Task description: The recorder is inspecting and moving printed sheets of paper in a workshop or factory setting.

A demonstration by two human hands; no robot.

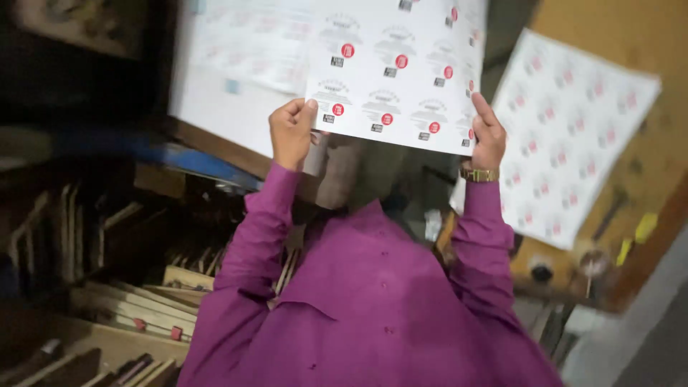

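Holding a printed label sheet (pixel 390 79) raised before the chest, left hand (pixel 290 132) and right hand (pixel 489 136) each pinch a lower corner; even tension between both grips should keep it flat.

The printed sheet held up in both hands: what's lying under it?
Under the printed sheet, gripped by the left hand and right hand, lies a larger white sheet on a dark work surface. What the held sheet covers cannot be seen.
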